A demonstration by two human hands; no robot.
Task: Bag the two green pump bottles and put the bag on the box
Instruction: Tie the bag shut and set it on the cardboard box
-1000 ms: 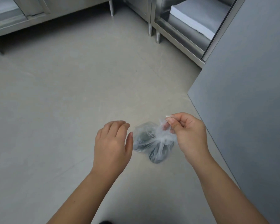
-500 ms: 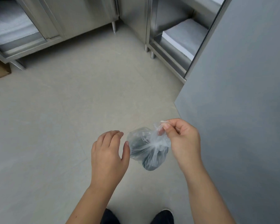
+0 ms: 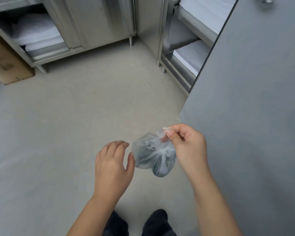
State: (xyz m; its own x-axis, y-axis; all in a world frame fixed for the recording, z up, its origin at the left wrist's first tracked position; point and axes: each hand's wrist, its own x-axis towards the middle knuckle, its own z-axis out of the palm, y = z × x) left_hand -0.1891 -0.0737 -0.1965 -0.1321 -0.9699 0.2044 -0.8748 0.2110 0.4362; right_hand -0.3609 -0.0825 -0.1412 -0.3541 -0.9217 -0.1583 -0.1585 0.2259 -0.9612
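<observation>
**A:** Where's this at, you reckon? Big picture first: grey floor (image 3: 58,133) fills most of the frame, steel cabinets (image 3: 99,23) run across the top, and there's a cardboard box (image 3: 5,65) at the upper left edge, sitting on the floor beside the cabinet leg.

**B:** Looks to me like the bagging part is done. The clear plastic bag (image 3: 153,154) hangs in mid-air at lower centre, with two dark rounded shapes inside, which I'd take for the green pump bottles (image 3: 160,169). Can't make out the pumps through the film though.

**A:** So what's left is the carry, then setting it down?

**B:** That's my guess. The box is well apart from the bag, way off up and left, so the next move calls for walking or reaching over there and placing the bag on top so it doesn't roll off. Round bottles in loose plastic might tip.

**A:** And the hands?

**B:** Right hand (image 3: 189,147) has its thumb and forefinger pinched tight on the gathered neck of the bag, other fingers (image 3: 187,135) curled in. It's carrying all the weight. Left hand (image 3: 112,166) is empty, fingers loosely spread and half curled, thumb just beside the bag's left side. Can't tell if it's actually touching.
</observation>
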